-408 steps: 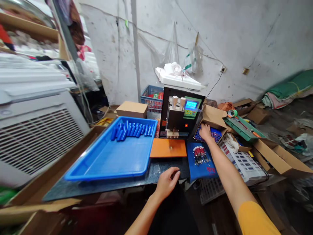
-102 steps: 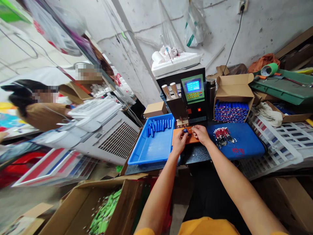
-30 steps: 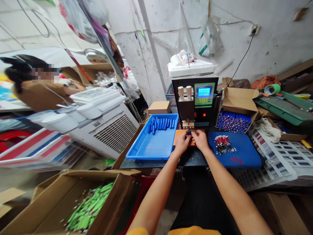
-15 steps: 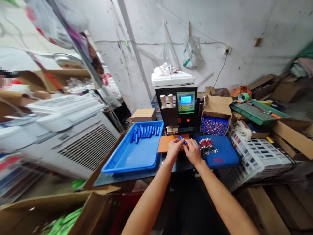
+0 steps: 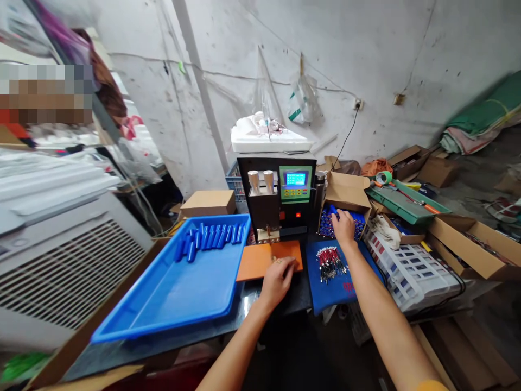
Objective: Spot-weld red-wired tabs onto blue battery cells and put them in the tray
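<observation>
My right hand [image 5: 345,227] reaches into an open cardboard box [image 5: 345,187] packed with upright blue battery cells [image 5: 326,225]. Its fingers close on one blue cell [image 5: 333,210] that sticks up above the others. Over the orange board [image 5: 254,263] in front of the black machine [image 5: 264,209] is my left hand [image 5: 279,279], with curled fingers; what they hold, if anything, is hidden. Between the hands, a bunch of red and black wires [image 5: 331,263] lies on a blue mat [image 5: 321,293].
To the left, a blue tray [image 5: 183,298] has rows of blue cells [image 5: 211,237] at its far end. The machine has a lit display [image 5: 295,180] and a white foam lid [image 5: 271,142] with loose items on top. A white crate [image 5: 401,279] stands on the right.
Both hands were together at a blue cell over the orange board. The right hand has moved right and forward to the cell box; the left has stayed by the board. The view has shifted.
</observation>
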A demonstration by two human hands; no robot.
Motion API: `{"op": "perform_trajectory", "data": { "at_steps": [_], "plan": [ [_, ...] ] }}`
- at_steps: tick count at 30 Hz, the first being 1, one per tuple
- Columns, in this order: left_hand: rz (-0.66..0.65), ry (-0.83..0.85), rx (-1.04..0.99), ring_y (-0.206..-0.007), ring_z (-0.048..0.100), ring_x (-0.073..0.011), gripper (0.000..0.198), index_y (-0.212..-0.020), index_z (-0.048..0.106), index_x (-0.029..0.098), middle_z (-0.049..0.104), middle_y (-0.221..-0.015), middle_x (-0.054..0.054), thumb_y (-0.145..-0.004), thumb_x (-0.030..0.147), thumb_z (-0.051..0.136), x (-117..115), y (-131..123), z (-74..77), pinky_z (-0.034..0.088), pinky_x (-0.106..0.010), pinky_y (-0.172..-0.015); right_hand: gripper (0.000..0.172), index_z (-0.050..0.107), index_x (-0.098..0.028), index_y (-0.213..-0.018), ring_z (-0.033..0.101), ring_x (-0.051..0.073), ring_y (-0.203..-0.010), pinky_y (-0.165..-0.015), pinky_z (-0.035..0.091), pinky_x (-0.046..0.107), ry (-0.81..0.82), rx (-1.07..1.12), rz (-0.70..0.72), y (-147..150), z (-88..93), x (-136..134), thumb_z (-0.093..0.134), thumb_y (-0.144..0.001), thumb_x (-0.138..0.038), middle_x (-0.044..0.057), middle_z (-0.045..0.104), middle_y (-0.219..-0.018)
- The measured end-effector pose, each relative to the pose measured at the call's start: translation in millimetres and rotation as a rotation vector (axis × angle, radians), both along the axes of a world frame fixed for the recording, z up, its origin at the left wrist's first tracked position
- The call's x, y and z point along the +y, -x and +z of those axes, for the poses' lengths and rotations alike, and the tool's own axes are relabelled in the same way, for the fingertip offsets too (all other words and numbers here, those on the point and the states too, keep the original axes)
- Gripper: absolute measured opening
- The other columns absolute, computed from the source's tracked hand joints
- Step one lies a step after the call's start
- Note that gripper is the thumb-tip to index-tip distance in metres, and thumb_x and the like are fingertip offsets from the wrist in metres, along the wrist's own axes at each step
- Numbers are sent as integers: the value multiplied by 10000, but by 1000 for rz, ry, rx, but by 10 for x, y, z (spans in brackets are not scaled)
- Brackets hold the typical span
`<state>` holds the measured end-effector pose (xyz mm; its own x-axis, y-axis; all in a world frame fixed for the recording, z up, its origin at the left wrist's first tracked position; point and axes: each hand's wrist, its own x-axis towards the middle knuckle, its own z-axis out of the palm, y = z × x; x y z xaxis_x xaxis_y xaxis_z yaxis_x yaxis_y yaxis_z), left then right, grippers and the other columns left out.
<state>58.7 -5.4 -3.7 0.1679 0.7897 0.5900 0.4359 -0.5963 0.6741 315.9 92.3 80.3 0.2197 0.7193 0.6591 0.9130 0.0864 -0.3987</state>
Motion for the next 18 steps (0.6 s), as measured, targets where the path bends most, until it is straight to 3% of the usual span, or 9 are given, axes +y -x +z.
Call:
{"op": "perform_trajectory", "data": {
  "at_steps": [6, 18],
  "plan": [
    [-19, -76, 89, -921, 681, -203, 162, -1014, 641, 214, 723, -984, -75, -940, 259, 504, 16, 27, 47, 538, -353, -838, 300, 687, -142, -1140, 578, 243, -993, -845, 422, 304, 263, -193, -46, 59, 18, 322, 470, -967, -256, 146, 673, -1043],
    [-5, -31, 160, -898, 660, -201, 161, -981, 633, 216, 718, -964, -61, -944, 286, 492, 13, 1, 76, 500, -340, -811, 352, 662, -165, -1207, 570, 246, -1026, -889, 417, 313, 314, -292, -5, 39, 42, 313, 401, -977, -219, 128, 662, -1148]
  ]
}}
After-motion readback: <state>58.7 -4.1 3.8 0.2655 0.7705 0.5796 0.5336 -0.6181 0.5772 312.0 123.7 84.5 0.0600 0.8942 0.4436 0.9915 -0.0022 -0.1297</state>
